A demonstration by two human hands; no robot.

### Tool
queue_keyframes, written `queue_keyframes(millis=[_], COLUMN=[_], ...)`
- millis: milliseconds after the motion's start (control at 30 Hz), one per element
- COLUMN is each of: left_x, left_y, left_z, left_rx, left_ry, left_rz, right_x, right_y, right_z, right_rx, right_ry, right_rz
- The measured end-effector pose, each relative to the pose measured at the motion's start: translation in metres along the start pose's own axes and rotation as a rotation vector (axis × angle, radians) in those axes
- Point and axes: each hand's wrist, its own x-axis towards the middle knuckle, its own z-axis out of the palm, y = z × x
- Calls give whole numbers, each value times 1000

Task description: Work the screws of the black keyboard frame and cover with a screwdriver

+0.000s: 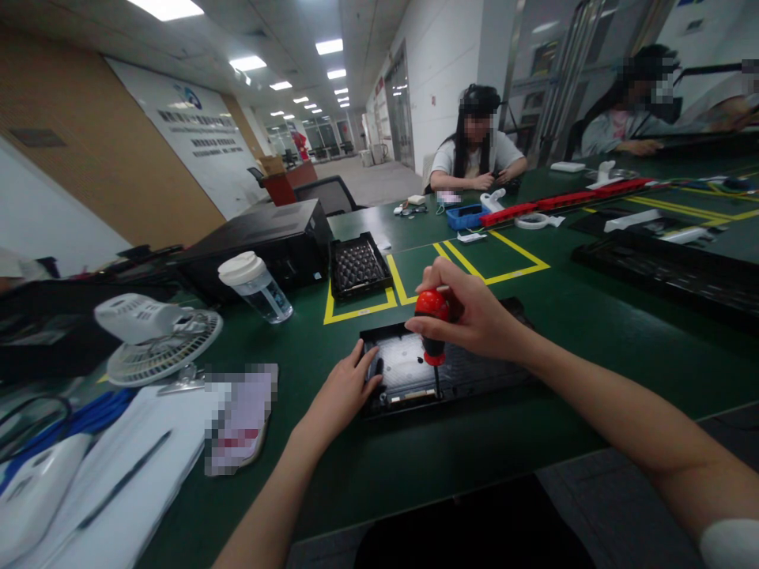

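Note:
My right hand [477, 316] is wrapped round the red and black handle of a screwdriver [432, 348], which stands nearly upright. Its shaft points down at the near edge of a flat black electronic device casing [403, 359], whose left part has a shiny grey surface. Whether the tip sits on a screw is too small to tell. My left hand [341, 395] rests on the casing's left edge, fingers stretched and apart, some reaching over the rim. The right end of the casing is partly hidden behind my right forearm.
Beyond the casing, a black tray [360, 267] lies within yellow tape. Left are a lidded bottle [261, 292], a white fan [157, 340], a phone [243, 419], and papers with a pen [127, 478]. A blue box [466, 216] and a seated co-worker [477, 150] are across the green table.

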Motion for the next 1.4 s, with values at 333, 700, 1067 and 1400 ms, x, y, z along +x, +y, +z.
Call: queue_keyframes(millis=[333, 700, 1067, 1400], left_x=[1, 0, 0, 0], left_y=[2, 1, 3, 0], left_z=[-2, -2, -5, -1], left_rx=[-9, -16, -2, 7], left_ry=[-16, -15, -17, -12], left_rz=[-10, -5, -9, 6], right_x=[-1, -9, -10, -8], right_y=[3, -1, -5, 7], right_z=[1, 15, 19, 1], right_rx=[-150, -247, -178, 84], right_ry=[142, 255, 191, -187], right_rz=[52, 13, -90, -150])
